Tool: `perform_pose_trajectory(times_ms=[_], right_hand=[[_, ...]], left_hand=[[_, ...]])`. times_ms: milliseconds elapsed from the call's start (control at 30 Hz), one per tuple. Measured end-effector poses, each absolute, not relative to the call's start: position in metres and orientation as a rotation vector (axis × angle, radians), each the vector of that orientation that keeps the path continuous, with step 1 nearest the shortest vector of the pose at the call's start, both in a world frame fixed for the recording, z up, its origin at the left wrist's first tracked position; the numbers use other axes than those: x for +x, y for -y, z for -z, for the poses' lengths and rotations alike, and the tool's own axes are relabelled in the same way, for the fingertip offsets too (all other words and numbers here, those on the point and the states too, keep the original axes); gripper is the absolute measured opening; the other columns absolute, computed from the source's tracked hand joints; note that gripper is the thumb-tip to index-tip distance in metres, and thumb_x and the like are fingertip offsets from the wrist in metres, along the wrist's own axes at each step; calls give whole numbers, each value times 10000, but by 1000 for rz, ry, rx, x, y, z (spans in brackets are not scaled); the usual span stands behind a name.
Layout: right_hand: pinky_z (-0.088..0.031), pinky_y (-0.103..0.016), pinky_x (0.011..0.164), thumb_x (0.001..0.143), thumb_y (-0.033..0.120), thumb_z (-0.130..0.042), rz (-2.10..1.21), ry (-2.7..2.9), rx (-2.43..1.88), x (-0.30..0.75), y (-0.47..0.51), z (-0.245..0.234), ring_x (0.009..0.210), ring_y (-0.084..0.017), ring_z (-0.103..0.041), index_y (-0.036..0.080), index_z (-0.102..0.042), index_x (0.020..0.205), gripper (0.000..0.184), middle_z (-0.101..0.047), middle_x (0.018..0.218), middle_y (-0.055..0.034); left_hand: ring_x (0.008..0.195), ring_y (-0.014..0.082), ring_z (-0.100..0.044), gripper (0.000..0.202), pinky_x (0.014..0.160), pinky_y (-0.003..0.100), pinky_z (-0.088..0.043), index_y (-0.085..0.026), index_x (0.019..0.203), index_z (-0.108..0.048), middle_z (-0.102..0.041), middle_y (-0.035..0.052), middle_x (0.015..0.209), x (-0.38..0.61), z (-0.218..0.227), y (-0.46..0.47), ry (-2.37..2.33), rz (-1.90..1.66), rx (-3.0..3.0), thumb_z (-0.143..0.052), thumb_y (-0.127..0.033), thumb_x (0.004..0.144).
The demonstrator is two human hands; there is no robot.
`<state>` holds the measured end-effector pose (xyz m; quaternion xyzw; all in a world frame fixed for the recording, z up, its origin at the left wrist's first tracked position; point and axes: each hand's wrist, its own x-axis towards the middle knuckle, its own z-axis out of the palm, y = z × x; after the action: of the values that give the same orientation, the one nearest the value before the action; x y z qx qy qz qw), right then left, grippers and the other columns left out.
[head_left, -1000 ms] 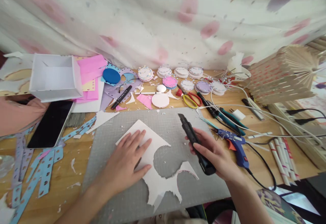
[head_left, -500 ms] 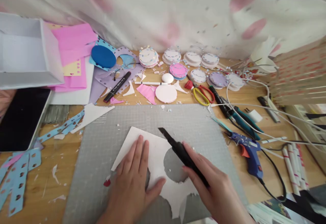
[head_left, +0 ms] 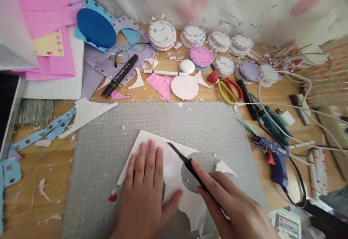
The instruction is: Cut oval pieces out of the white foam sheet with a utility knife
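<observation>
My left hand [head_left: 145, 184] lies flat on a white foam board [head_left: 174, 159], fingers stretched out and thumb apart. The board has a round hole and ragged cut edges, and rests on a grey cutting mat [head_left: 100, 152]. In my right hand [head_left: 228, 199] is a black utility knife [head_left: 195, 173], its blade pointing up and left over the board near my left fingertips. I cannot tell whether the blade tip touches the board. A loose white triangular scrap [head_left: 225, 167] sits right of the board. A small red piece [head_left: 112, 197] is beside my left hand.
Decorated discs [head_left: 161, 36] stand in rows at the back, near a white disc [head_left: 185, 87] and a black marker [head_left: 121, 75]. Yellow-and-red scissors [head_left: 228, 91], teal-handled pliers [head_left: 274, 123] and a blue glue gun [head_left: 276, 159] with cables lie right. Blue paper strips [head_left: 45, 134] lie left.
The view has shifted and moved closer. The knife's blade now lies over the board, nearer my left fingers. A triangular scrap shows at the board's right side. My left hand stays flat.
</observation>
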<state>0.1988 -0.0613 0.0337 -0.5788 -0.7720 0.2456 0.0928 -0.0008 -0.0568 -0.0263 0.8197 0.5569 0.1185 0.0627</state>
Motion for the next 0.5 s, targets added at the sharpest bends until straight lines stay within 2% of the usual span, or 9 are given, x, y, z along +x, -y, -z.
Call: perform_pose_trajectory(times_ms=[133, 267, 400, 500], right_hand=[[-518, -230, 316, 987, 298, -357, -620, 2336, -1745, 194, 62, -39, 459, -174, -652, 300, -370, 1489, 502, -674, 804, -78], [-514, -233, 294, 981, 273, -349, -540, 2389, -1749, 188, 58, -40, 397, -164, -618, 310, -372, 1487, 508, -664, 777, -79], [-510, -214, 291, 985, 250, -317, -545, 2406, -1748, 184, 57, -41, 468, -187, -674, 298, -301, 1516, 534, -647, 740, -78], [-486, -194, 272, 987, 249, -308, -564, 2426, -1742, 185, 59, -43, 420, -175, -655, 272, -220, 1540, 560, -630, 689, -64]], left_hand=[[1425, 453, -229, 958, 1114, 553, -184, 40, 1492, -216, -274, 303, 1536, -1, 26, 58, -1691, -365, 2464, -518, -572, 821], [1426, 459, -223, 968, 1116, 566, -181, 37, 1497, -203, -277, 301, 1536, -1, 27, 57, -1689, -356, 2453, -520, -578, 820], [1422, 478, -215, 962, 1112, 584, -181, 62, 1483, -226, -268, 322, 1530, 0, 26, 57, -1684, -352, 2452, -523, -573, 824], [1422, 484, -208, 956, 1112, 591, -184, 66, 1481, -226, -255, 328, 1532, 0, 24, 59, -1681, -344, 2453, -526, -564, 827]])
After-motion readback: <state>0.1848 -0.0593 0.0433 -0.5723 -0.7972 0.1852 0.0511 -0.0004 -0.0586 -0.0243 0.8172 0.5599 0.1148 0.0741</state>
